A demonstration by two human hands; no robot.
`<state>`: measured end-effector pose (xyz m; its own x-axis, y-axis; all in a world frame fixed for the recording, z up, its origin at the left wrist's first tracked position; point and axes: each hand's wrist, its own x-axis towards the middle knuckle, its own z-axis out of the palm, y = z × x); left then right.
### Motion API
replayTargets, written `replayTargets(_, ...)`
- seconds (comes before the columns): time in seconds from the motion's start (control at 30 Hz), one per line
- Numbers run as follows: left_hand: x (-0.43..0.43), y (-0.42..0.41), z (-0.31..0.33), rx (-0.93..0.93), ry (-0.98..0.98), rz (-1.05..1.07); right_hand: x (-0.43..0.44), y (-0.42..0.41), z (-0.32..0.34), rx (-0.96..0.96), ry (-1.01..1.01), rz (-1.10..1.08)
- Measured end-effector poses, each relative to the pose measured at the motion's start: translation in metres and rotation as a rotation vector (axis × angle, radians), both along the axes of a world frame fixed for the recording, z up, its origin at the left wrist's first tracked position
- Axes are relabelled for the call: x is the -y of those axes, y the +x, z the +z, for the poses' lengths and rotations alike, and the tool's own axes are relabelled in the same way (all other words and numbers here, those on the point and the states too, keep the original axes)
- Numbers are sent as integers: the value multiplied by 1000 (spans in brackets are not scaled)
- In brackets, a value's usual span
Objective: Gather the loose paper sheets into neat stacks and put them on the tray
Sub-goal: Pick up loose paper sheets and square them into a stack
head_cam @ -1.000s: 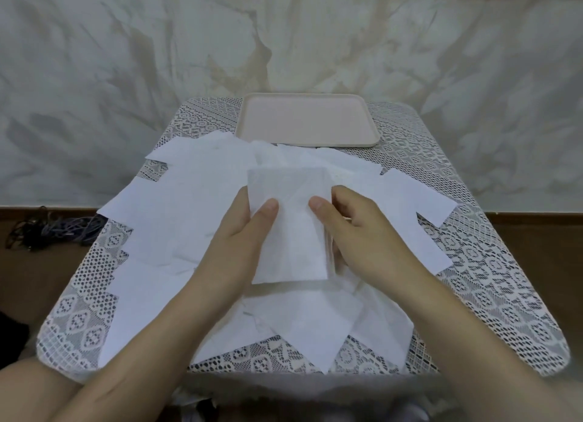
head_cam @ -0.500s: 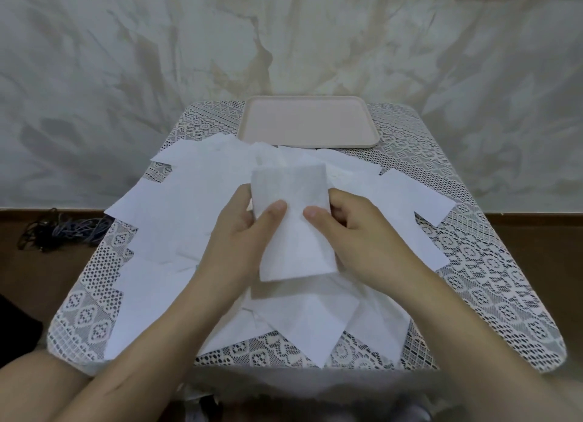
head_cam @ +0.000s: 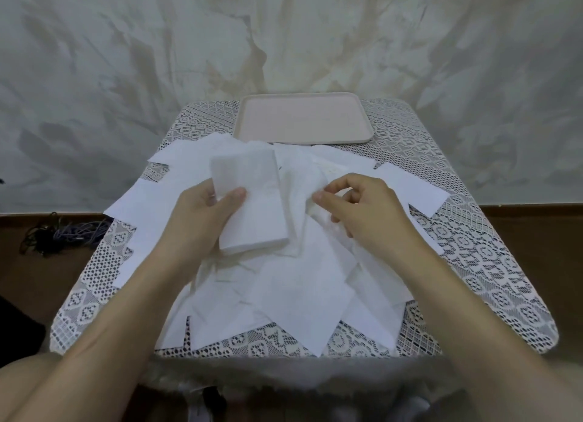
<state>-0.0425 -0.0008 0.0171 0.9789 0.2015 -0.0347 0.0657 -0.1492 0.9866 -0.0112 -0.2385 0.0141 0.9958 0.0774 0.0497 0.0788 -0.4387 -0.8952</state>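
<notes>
Mid-gather at the desk [head_cam: 467,264]: I am partway through building the first stack, and nothing has reached the tray [head_cam: 303,118], which sits bare at twelve o'clock on the far edge of the lace cloth.

My left hand [head_cam: 208,213] grips the stack [head_cam: 249,200], thumb pressed across its face and fingers wrapped behind its left edge. I hold it tilted just above the heap, a little toward eleven o'clock from the middle of the desk. Its edges look fairly square, though the lower corner seems to rest on the paper beneath.

My right hand [head_cam: 356,207], at about two o'clock from the stack, is curled, with thumb and forefinger pinching the rumpled edge of the top sheet [head_cam: 303,182], which lies just beside the stack. The other fingers are bent loosely underneath.

The loose sheets [head_cam: 299,289] fan out in an overlapping heap from nine o'clock round to three, some corners hanging past the near edge at six.

By my reckoning the next move calls for lifting that pinched sheet free without dragging its neighbours, flattening it and laying it square on the stack. Many sheets remain, so the task looks early. Thin paper like this slides easily; a slack grip could let the stack skew.
</notes>
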Motion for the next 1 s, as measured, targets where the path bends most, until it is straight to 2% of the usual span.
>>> replayTargets(0.27, -6, -4, -13, -38, -70, -52, -16, 17, -4, 36, 67, 12)
replayTargets(0.53, -6, -8, -12, -31, -199, -50, 0, 17, 6, 46, -46, 165)
replayTargets(1.0, 0, -9, -21, 6, -237, -68, 7, 16, 4, 54, -2, 259)
